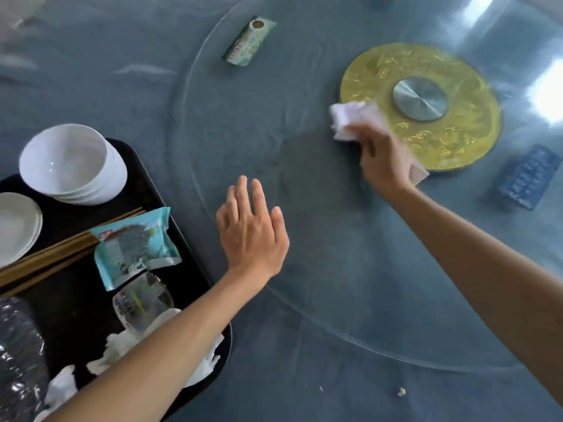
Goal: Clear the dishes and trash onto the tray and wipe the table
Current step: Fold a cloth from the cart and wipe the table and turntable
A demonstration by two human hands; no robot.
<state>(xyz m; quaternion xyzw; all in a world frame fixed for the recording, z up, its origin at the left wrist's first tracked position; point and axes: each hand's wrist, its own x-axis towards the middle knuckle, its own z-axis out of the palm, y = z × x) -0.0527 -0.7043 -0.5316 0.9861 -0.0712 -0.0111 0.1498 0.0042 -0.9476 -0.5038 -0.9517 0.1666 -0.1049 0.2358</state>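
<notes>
On the left, a black tray (189, 257) is seen loaded with stacked white bowls (73, 166), a white plate (16, 226), wooden chopsticks (51, 254), a teal snack wrapper (137, 245), a crushed clear bottle (143, 300) and crumpled tissues (122, 345); the bowls are judged rigid and breakable, the wrapper and tissues light and limp. Just right of the tray, the left hand (253, 229) is held flat over the rim of the glass turntable (243, 141), fingers spread and nothing gripped. Farther back on the glass a green packet (248, 41) lies uncollected. Toward the right, the right hand (384, 159) is closed around a white cloth (350, 117), pressed against the glass at the edge of the gold centre disc (426, 80). The cloth is judged soft and pliable, best bunched in the palm so a broad face meets the slick glass. At far right a blue packet (530, 178) rests on the turntable; a small crumb (401, 392) lies on the table (91, 86) in the foreground.
</notes>
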